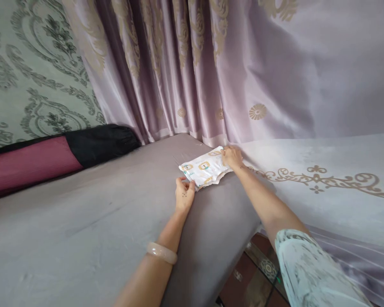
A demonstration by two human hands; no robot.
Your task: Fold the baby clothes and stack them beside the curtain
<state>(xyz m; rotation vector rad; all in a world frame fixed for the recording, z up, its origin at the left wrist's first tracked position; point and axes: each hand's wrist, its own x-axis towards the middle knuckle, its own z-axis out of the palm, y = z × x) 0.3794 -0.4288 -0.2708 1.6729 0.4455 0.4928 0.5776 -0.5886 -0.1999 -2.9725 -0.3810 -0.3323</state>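
A white diaper [205, 167] with orange and teal printed patches lies folded near the far corner of the grey-covered bed. At its near left corner, my left hand [184, 195] has the thumb and fingers closed on the edge. My right hand [233, 157] grips the opposite end, its fingers curled over the top. A pale bangle circles my left wrist. The diaper's underside is hidden, and its near edge looks uneven, with layers showing.
The bed [92, 230] has a fitted grey sheet. A long black and dark pink bundle [73, 150] lies along the patterned wall. Purple curtains [192, 76] hang behind the bed and down its right side. Below the bed's right edge is a patterned tiled floor [252, 273].
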